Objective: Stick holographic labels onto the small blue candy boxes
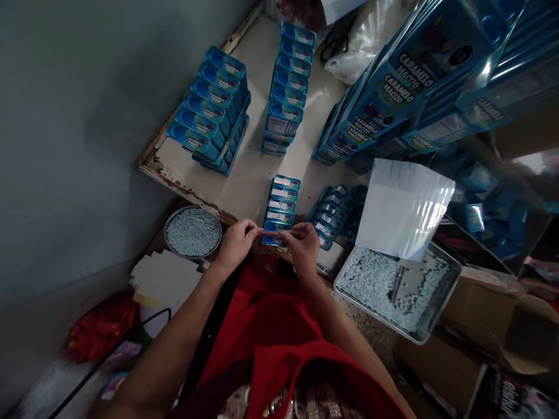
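Pinched between the fingertips of my left hand [239, 241] and my right hand [303, 244] is a thin, narrow strip [271, 233], seen nearly edge-on. It lies over the nearest end of a row of small blue candy containers [282, 205] at the table's front edge. Several containers in that row show pale rectangles on their upper faces. Whether the strip touches the container below it, I cannot tell. Just right of my right hand, another row of small blue containers [331, 214] leans in a line.
Blue containers stand in a tray [227, 148] and in a column [288, 87] on the table [248, 169]. Stacked display boxes [375, 105] rise at right. A white sheet [402, 203] overhangs a metal tray [421, 337] of pale pellets. A round bowl [166, 241] of pellets sits left.
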Demonstrator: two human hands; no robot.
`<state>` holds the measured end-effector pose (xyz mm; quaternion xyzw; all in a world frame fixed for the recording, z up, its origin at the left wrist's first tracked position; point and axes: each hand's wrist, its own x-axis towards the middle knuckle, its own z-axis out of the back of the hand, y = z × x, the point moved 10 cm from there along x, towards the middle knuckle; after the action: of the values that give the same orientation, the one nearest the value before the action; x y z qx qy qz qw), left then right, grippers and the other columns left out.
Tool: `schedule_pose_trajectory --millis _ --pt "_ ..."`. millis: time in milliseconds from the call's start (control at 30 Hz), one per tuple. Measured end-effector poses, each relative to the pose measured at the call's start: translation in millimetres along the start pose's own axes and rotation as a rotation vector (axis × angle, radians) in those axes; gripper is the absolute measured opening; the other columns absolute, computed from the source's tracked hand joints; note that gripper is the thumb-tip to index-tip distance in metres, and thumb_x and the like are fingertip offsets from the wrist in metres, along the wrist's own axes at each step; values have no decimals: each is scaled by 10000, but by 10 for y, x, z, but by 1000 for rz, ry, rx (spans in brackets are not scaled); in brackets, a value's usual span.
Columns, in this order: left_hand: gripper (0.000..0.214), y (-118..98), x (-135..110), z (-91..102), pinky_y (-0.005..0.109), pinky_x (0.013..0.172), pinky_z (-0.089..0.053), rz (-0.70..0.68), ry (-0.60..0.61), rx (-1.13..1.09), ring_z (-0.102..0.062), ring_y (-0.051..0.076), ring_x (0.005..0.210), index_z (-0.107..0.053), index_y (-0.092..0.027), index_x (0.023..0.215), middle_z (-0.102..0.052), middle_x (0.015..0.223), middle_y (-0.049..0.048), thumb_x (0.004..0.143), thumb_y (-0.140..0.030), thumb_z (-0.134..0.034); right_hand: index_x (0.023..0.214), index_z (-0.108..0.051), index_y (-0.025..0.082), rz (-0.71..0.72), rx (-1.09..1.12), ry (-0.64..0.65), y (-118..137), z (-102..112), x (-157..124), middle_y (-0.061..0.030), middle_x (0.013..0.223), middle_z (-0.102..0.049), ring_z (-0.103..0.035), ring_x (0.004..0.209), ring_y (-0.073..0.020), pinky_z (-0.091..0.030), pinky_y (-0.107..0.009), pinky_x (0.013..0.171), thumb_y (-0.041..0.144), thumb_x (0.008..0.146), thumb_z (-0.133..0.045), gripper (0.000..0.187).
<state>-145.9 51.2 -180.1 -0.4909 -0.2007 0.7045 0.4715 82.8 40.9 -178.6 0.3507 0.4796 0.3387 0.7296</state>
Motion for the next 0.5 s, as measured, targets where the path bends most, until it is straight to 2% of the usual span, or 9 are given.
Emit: schedule_pose_trajectory --millis 100,233,500 --pt "178 -66 131 42 301 714 -426 -20 -31 143 -637 217 749 -686 -216 794 -736 820 70 888 -361 -643 907 -542 238 56 -73 -70 -6 -61 38 31 730 -703 -700 699 -183 -525 -274 673 368 710 -752 316" --pt "185 6 231 -2 307 724 -411 27 -10 234 -664 249 825 -703 -195 837 -758 897 116 904 -360 -653 897 -532 245 86 -111 -95 -8 -111 67 38 733 -684 -690 693 -177 -507 -264 669 338 733 -707 257" --pt "216 114 277 -86 302 737 -424 34 -15 161 -670 242 810 -731 -181 872 -767 913 125 913 -376 -647 915 -539 241 88 -205 -106 -6 -109 125 40 747 -690 -670 686 -171 -480 -257 663 308 722 -700 260"
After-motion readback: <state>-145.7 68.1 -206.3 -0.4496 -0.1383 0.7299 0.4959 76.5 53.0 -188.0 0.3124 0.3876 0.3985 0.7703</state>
